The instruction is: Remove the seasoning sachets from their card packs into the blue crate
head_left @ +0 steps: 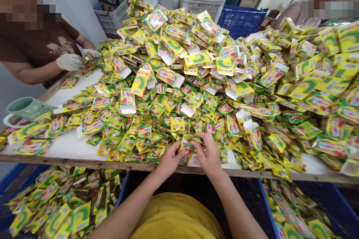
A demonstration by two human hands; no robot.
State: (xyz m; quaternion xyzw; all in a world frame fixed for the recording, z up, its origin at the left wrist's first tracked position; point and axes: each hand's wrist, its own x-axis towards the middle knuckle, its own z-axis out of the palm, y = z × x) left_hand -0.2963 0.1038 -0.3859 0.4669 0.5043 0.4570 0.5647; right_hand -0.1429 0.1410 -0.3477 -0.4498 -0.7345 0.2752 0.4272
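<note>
Just over the worktop's [74, 146] front edge, a small yellow-green pack [187, 149] sits pinched by the left hand [170, 158], the right hand's [209, 154] fingers closed narrowly on it too. Beyond rises a carton heap [169, 76]; a mug [26, 107] stands toward the left edge.

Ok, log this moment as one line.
Left hand: holding yellow-green package | right hand: at same package, grip unclear | ahead: heaped yellow cartons, green sachets | left: green mug, co-worker's gloved hands
</note>
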